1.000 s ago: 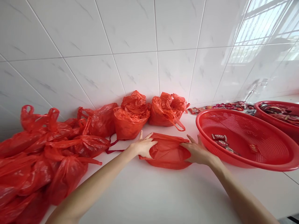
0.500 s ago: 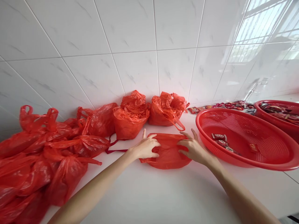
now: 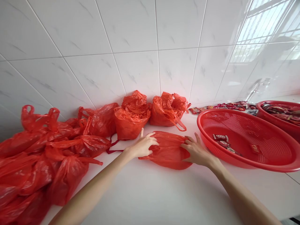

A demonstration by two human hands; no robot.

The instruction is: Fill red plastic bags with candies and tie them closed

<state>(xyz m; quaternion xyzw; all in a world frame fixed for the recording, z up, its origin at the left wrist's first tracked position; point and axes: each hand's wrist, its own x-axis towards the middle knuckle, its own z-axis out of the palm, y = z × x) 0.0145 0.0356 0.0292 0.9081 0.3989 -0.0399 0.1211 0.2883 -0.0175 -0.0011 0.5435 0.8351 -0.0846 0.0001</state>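
Note:
A red plastic bag (image 3: 170, 150) lies spread on the white counter between my two hands. My left hand (image 3: 142, 146) grips its left side, thumb and forefinger closed on the thin film with the little finger raised. At the opposite side my right hand (image 3: 195, 151) holds the bag's edge, fingers bent over it and the little finger lifted. Just behind stand a red bag stuffed with crumpled red plastic bags (image 3: 132, 123) and another bunched red bag (image 3: 164, 115). The fingertips are partly hidden in the film.
Several filled, tied red bags (image 3: 70, 175) are heaped at the left. A red plastic basket (image 3: 225, 162) with a few small packets (image 3: 223, 143) stands at the right. Behind it are a second red basket (image 3: 260, 109) and a row of small packets (image 3: 232, 106) along the tiled wall.
My left hand has moved slightly left and up, and my right hand slightly right. The bag between them is a little more spread and skewed.

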